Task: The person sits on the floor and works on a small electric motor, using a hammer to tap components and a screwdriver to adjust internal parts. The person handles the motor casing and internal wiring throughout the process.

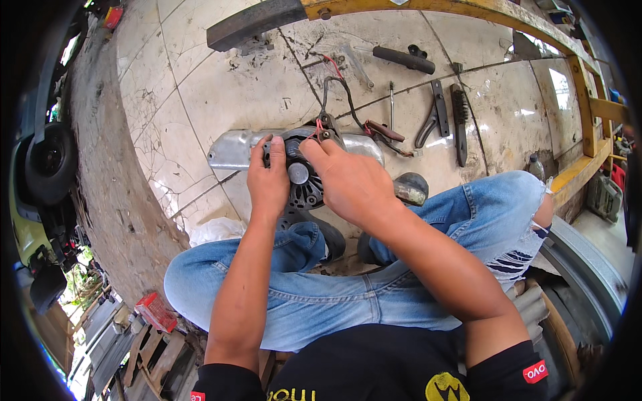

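Note:
Between my knees is a dark, round, motor-like part (309, 198) with vent slots and a silver disc in its middle. It sits over a long, dull silver metal piece (231, 150) on the floor. My left hand (269, 180) grips the part's left side, thumb and fingers along its rim. My right hand (351, 177) is closed at its upper right, fingertips pressed together beside short red wires (319, 125); what they pinch is hidden. A black cable (326, 93) loops away from there. Close to my right hand lies a tool with a brown handle (386, 131).
On the tiles ahead lie a wire brush (459, 113), a black-handled tool (436, 110), a thin rod-like tool (392, 107), a wrench (359, 65) and a black cylinder (403, 60). A yellow metal frame (428, 7) borders the far and right sides. A bottle (536, 165) stands beyond my right knee.

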Motion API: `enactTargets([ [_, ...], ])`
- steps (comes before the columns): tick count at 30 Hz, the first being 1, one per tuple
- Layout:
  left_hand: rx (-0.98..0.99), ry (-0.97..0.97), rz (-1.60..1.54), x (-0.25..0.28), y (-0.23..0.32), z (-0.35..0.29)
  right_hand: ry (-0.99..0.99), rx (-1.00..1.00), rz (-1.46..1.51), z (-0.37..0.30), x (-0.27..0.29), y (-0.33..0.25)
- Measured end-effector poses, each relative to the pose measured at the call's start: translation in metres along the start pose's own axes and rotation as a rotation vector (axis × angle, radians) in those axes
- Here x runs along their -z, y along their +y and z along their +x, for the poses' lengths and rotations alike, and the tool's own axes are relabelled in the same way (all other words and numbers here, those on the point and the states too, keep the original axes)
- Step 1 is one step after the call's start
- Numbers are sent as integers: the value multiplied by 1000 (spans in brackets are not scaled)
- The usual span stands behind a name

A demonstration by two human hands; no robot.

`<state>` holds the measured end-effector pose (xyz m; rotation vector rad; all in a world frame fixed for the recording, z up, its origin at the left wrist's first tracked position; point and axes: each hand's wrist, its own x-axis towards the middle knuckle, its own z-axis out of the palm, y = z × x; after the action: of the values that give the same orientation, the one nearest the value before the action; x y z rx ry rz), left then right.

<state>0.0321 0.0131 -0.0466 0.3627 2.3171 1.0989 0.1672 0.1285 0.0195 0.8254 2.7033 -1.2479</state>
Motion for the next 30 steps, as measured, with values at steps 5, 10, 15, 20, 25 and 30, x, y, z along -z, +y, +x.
enactTargets([
  [5, 8, 14, 32, 0, -5, -1, 9, 34, -34, -1, 1, -4],
  [10, -9, 12, 42, 1, 0, -3, 6, 40, -29, 0, 2, -3],
  [15, 11, 13, 26, 0, -5, 0, -30, 34, -35, 1, -2, -1],
  [20, 0, 8, 15, 0, -4, -2, 38, 46, 14, -1, -4, 2],
  [25, 50, -7, -40, 1, 9, -7, 13, 22, 13, -2, 1, 0],
  [30, 20, -5, -28, -2, 3, 1, 39, -56, 86, -2, 1, 7],
])
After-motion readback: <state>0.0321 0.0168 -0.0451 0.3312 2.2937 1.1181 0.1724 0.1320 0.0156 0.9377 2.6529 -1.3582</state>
